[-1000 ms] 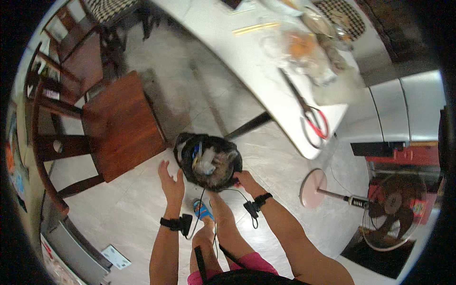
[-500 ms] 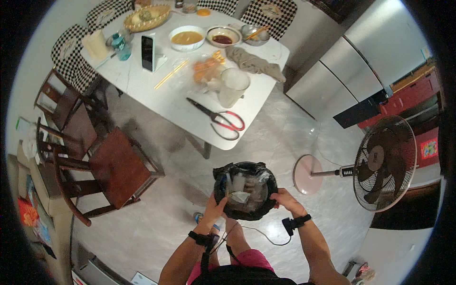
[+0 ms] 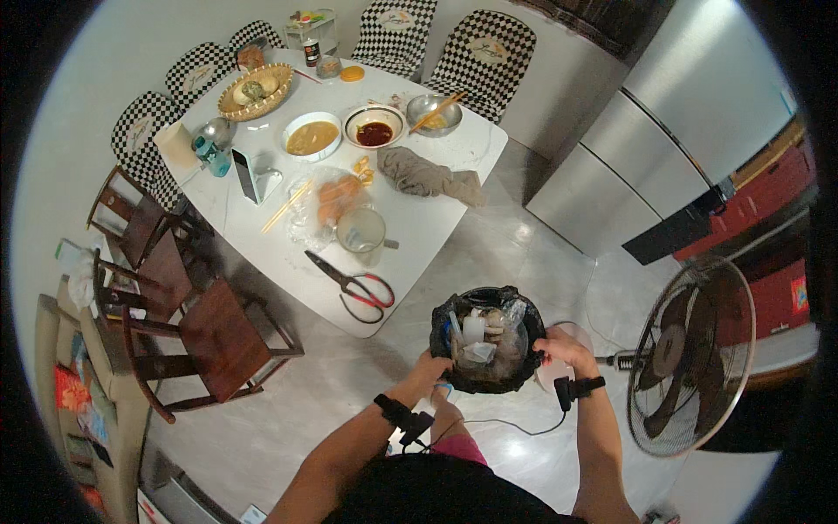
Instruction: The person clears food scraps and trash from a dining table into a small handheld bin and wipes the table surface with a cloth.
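In both hands I carry a trash bin lined with a black plastic bag [image 3: 489, 382], held above the floor. Crumpled white paper [image 3: 479, 352] and clear plastic wrap lie inside it. My left hand [image 3: 430, 371] is closed on the bin's near left rim, and my right hand [image 3: 566, 348] grips its right rim. Just beyond, at the table's near corner, are red-handled scissors [image 3: 374, 293] with their blades apart. A translucent mug [image 3: 360, 232] stands behind them, beside a clear bag of orange-brown food [image 3: 336, 199].
The white table [image 3: 262, 253] carries bowls, a basket [image 3: 262, 96], a propped phone [image 3: 245, 178], chopsticks and a grey cloth [image 3: 423, 175]. Wooden chairs [image 3: 223, 336] stand left. A standing fan [image 3: 690, 349] is close on my right, with a fridge [image 3: 602, 188] behind it.
The view has shifted, so the table now appears further left and lower. The bin, still in both hands, has moved right in the view, and the fan appears nearer my right arm.
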A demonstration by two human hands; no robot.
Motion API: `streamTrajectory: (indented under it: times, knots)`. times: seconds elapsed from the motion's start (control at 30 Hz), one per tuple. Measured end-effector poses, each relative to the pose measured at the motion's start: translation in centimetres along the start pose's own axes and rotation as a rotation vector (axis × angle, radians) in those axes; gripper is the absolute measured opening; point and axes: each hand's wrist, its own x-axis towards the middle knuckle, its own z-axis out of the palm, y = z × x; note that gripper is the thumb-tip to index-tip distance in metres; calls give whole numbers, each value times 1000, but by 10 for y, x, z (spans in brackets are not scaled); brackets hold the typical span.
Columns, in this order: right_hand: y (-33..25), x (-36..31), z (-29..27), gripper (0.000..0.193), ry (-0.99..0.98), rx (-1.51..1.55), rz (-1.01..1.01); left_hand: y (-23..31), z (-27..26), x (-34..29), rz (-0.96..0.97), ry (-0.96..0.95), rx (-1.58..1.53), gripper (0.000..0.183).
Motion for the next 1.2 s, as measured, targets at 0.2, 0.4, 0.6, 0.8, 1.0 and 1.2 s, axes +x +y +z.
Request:
streamTrajectory:
  times: [0.2, 0.4, 0.6, 0.8, 1.0, 1.2]
  knots:
    - [-84, 69, -98, 48, -66, -214, -44, 44, 19, 63, 157, 86, 293, 25]
    - [-174, 172, -173, 31, 201, -153, -348, 110, 33, 98, 362, 25, 383, 44]
    - [-280, 245, -218, 35, 19, -67, -330, 170, 65, 156, 163, -50, 351, 39]
    - [-374, 307, -202, 43, -140, 0, -299, 134, 53, 253, 175, -37, 270, 31]
    - [-392, 397, -225, 54, -309, 53, -191, 167, 91, 283, 83, 16, 172, 32]
    - [-421, 418, -211, 37, -546, -89, -276, 179, 87, 286, 573, 89, 415, 30]
